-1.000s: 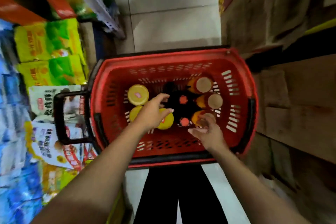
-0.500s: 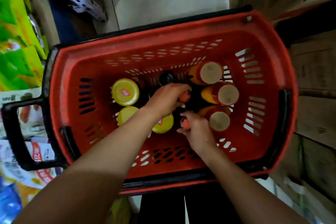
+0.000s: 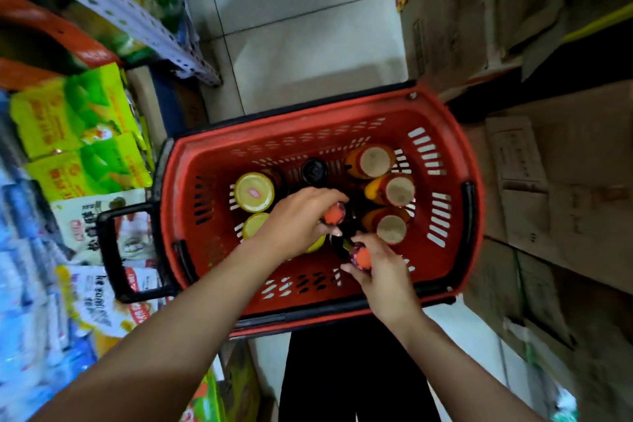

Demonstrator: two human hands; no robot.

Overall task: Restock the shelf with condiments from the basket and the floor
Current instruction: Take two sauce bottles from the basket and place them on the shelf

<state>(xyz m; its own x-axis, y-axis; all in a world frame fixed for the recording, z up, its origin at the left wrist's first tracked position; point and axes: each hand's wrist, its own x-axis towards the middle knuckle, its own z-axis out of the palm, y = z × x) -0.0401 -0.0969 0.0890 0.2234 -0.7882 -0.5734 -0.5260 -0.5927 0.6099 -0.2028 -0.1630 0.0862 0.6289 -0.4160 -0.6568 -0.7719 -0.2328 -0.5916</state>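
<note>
A red plastic basket (image 3: 455, 250) sits on the floor below me, filled with condiments. My left hand (image 3: 298, 223) grips the neck of a dark bottle with an orange cap (image 3: 334, 215) in the basket's middle. Just nearer, my right hand (image 3: 380, 271) holds a second dark bottle by its orange cap (image 3: 362, 257). Two yellow-lidded jars (image 3: 254, 191) stand at the left, the nearer one partly hidden by my left hand. Three orange bottles with tan lids (image 3: 394, 190) line the right side. A black-capped bottle (image 3: 314, 168) stands behind.
The basket's black handle (image 3: 113, 250) sticks out to the left. Shelves with green-yellow packets (image 3: 78, 120) and white bags run along the left. Stacked cardboard boxes (image 3: 548, 181) crowd the right. Pale floor tiles (image 3: 301, 38) lie beyond the basket.
Both hands closed on the orange-capped bottles and the right one has lifted its bottle slightly toward me. The view has pulled back from the basket.
</note>
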